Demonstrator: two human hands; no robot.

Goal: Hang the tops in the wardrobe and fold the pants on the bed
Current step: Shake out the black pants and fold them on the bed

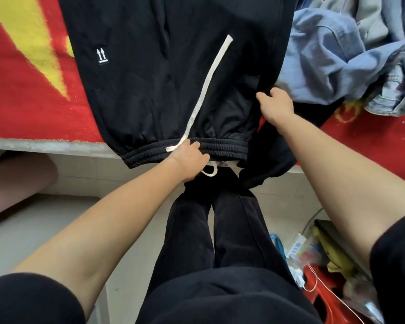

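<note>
Black jogger pants (pixel 150 78) lie flat on the bed, waistband (pixel 225 150) at the near edge, with a white drawstring (pixel 208 85) running up across the cloth and a small white arrow label at the left. My left hand (pixel 187 160) grips the waistband at its middle, by the drawstring's base. My right hand (pixel 275 106) pinches the pants' right side edge. A second black garment (pixel 274 157) hangs off the bed edge under my right forearm.
The bed (pixel 21 94) carries a red and yellow blanket. A heap of blue denim tops (pixel 351 57) lies at the right rear. On the floor at the right sit a red stool (pixel 323 293), a power strip and cables. My legs stand against the bed edge.
</note>
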